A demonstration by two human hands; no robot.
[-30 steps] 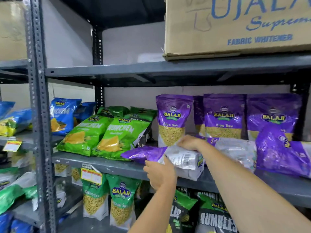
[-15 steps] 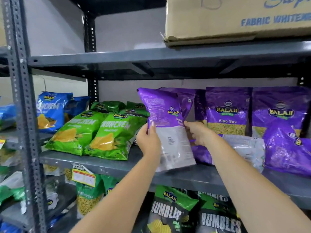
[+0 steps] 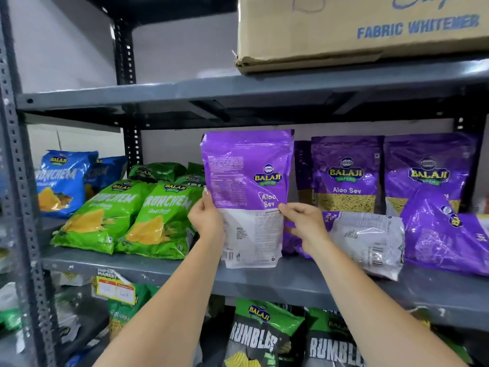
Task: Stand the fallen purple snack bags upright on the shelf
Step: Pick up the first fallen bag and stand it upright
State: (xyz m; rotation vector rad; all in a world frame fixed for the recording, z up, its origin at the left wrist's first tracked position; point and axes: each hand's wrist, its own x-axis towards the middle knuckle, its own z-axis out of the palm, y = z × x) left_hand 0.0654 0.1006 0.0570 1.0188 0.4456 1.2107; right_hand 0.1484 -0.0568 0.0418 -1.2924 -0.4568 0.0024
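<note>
A purple Aloo Sev bag point(image 3: 246, 181) stands upright on the grey middle shelf point(image 3: 185, 271), its back side towards me. My left hand point(image 3: 207, 221) grips its left edge and my right hand point(image 3: 304, 223) pinches its right edge. To the right, a second purple bag point(image 3: 370, 239) lies flat on the shelf, barcode side up. A third purple bag point(image 3: 444, 234) lies slumped at the far right. Behind them, two purple bags point(image 3: 346, 173) stand upright against the back wall.
Green Crunchem bags point(image 3: 132, 218) lean at the left of the same shelf, with blue bags point(image 3: 63, 181) beyond the upright post point(image 3: 16, 181). A cardboard box point(image 3: 357, 27) sits on the shelf above. Rumbles bags point(image 3: 254, 337) fill the shelf below.
The held purple bag went from lying flat on the shelf to tilted, then to standing upright. Both hands shifted to its side edges.
</note>
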